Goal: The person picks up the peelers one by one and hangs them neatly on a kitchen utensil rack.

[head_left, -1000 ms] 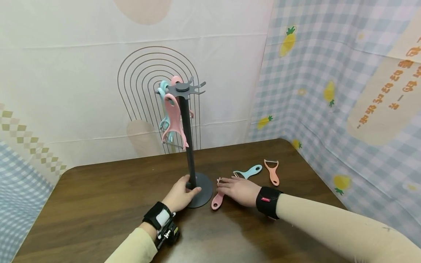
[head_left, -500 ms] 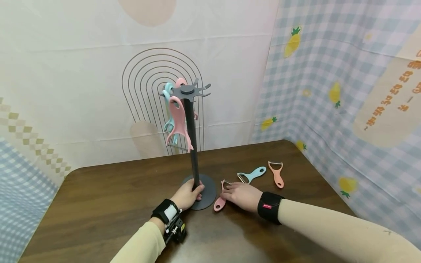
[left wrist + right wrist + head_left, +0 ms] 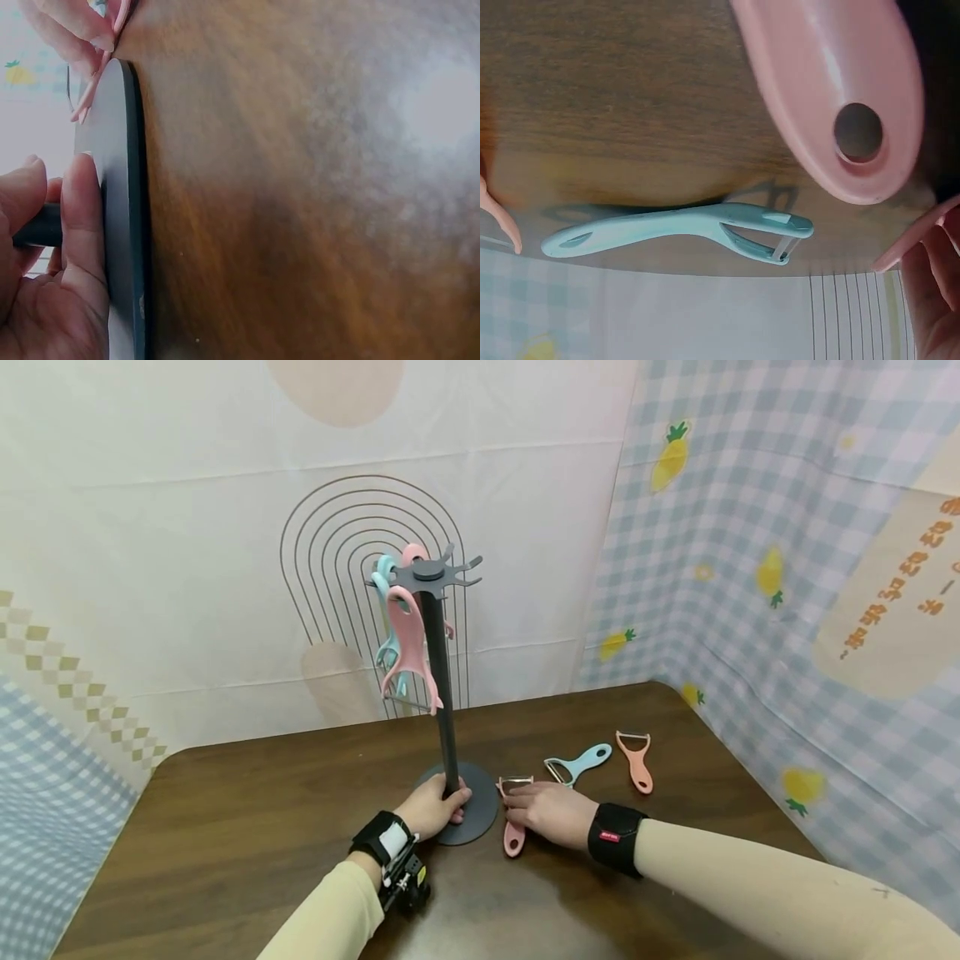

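Low on the dark pole of an upright stand, just over its round base, my left hand is wrapped; the left wrist view has thumb and fingers around the pole. My right hand pinches a pink Y-shaped peeler beside the base, its handle pointing toward me and its blade away. Part of that peeler is covered by the fingers. Just beyond the right hand lies a light blue peeler, and an orange peeler lies further right.
On the hooks at the stand's top hang a pink peeler, a light blue one and another pink one behind. Close to the right wrist camera lies a larger-looking pink handle. Cloth walls stand behind the brown table.
The right fingers have closed on the pink peeler and turned it, so its handle swings right and points more toward me. The left hand stays on the pole; the head view has shifted slightly.
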Demonstrator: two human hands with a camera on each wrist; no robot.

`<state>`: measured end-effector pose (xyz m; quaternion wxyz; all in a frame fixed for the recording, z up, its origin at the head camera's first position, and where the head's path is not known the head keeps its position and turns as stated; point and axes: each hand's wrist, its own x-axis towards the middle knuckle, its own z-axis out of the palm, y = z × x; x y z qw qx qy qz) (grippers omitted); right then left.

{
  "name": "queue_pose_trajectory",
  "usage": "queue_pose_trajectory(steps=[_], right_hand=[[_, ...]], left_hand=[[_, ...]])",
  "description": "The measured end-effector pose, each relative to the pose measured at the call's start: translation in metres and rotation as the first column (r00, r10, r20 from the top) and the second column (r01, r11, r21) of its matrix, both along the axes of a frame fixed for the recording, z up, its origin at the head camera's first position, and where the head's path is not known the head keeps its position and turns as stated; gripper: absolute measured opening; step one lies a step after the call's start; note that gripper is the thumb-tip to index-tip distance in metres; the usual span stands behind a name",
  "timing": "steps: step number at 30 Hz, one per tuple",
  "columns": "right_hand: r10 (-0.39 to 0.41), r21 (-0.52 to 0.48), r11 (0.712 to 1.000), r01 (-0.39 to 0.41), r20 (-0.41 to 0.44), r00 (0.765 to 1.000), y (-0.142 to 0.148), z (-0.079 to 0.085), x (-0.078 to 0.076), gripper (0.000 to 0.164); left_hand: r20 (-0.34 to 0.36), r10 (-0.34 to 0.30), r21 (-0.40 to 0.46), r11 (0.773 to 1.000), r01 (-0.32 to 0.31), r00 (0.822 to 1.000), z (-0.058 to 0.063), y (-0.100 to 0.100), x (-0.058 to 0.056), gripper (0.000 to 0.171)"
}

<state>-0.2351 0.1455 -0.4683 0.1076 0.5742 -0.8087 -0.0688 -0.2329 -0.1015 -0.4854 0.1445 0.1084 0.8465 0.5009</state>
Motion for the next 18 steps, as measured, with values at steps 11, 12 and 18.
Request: queue_pose_trajectory(steps=[11, 12, 18], right_hand=[[0.084, -0.025, 0.996, -0.086, -0.087, 0.993, 0.000, -0.001, -0.005, 0.018], [0.095, -0.025, 0.995, -0.098, -0.102, 0.990, 0.000, -0.001, -0.005, 0.018], [0.125, -0.039, 0.990, -0.132, -0.158, 0.979, -0.001, -0.001, -0.011, 0.020]], left_hand=[[0.008, -0.023, -0.007, 1.000, 0.023, 1.000, 0.004, 0.002, 0.001, 0.018], [0.013, -0.024, -0.004, 1.000, 0.024, 1.000, 0.003, 0.001, 0.001, 0.019], [0.010, -0.031, -0.003, 1.000, 0.031, 0.999, 0.001, -0.002, -0.002, 0.016]])
